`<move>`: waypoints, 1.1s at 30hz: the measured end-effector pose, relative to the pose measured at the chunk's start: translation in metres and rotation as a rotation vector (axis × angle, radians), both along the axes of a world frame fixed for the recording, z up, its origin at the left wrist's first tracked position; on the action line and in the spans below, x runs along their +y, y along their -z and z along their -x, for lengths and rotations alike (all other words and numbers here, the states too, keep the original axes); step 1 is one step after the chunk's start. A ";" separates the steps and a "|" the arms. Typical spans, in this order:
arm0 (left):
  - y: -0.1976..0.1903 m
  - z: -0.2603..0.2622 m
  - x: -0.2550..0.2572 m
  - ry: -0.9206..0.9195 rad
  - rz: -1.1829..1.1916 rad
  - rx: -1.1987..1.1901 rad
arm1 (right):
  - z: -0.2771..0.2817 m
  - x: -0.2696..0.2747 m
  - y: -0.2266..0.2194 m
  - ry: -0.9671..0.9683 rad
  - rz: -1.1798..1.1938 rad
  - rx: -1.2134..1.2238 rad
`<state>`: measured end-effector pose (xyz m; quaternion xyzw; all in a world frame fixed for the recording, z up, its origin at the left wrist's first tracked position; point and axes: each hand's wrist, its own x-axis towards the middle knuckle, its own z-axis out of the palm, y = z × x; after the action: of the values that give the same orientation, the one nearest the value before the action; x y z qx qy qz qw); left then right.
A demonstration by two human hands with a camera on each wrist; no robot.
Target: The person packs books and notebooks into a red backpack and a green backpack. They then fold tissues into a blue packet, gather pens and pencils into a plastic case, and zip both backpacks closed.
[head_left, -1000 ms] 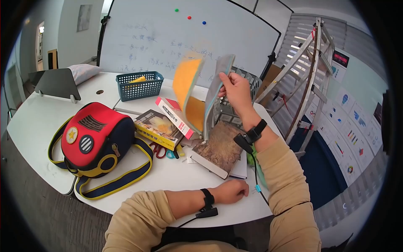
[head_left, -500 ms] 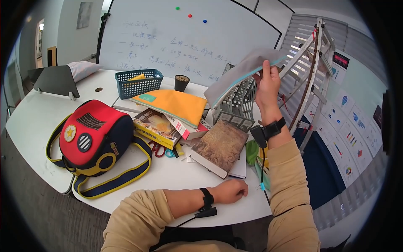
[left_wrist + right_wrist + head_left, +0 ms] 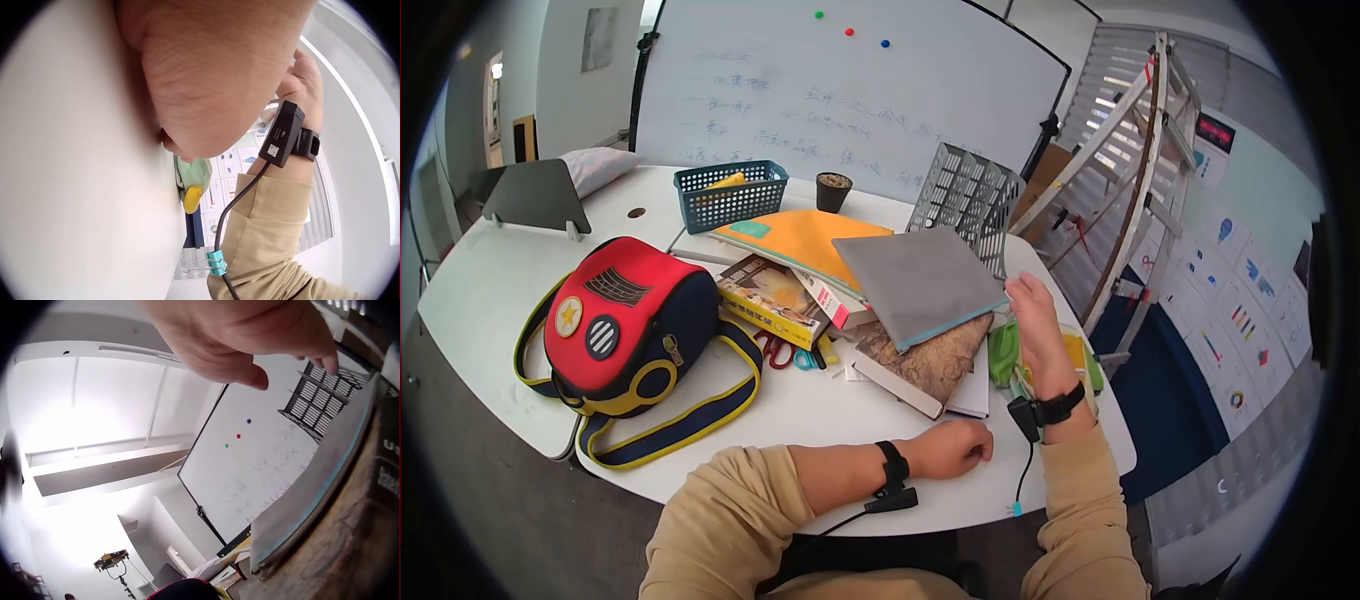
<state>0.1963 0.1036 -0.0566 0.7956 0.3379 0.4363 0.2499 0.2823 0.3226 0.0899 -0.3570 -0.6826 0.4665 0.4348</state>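
A flat grey zip pouch (image 3: 920, 280) with a teal edge lies across the thick brown book (image 3: 935, 372), its left corner over an orange pouch (image 3: 815, 240). My right hand (image 3: 1037, 325) is just off the grey pouch's right corner, fingers extended and nothing in them. In the right wrist view, the hand (image 3: 250, 334) is above the grey pouch (image 3: 306, 487), whose zip side faces the camera. On the white table near the front edge, my left hand (image 3: 948, 450) rests with loosely curled fingers, holding nothing.
Left of the books stands a red and navy backpack (image 3: 625, 310). Red scissors (image 3: 775, 350) lie by the yellow box-like book (image 3: 770, 305). Behind are a blue basket (image 3: 730, 200), a small pot (image 3: 832, 190) and a grey file rack (image 3: 965, 200). Green cloth-like items (image 3: 1004, 352) lie by my right wrist.
The orange pouch dropped onto the books first. My right hand then swung the grey pouch rightward, laid it over the brown book and let go. My left hand has stayed put.
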 end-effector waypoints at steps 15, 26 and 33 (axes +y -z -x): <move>-0.130 0.111 -0.163 -0.256 0.279 0.629 | 0.088 -0.184 0.022 -1.000 0.157 -0.095; -0.138 0.255 -0.300 -1.312 -0.135 0.843 | 0.208 -0.263 0.036 -1.048 -0.280 -0.223; -0.115 0.293 -0.283 -1.330 -0.239 0.899 | 0.289 -0.309 0.058 -0.899 -0.448 -0.192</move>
<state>-0.0965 -0.1799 0.0582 0.5490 0.7592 0.1654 -0.3079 -0.0070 0.0132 0.0318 0.0329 -0.8888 0.4147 0.1924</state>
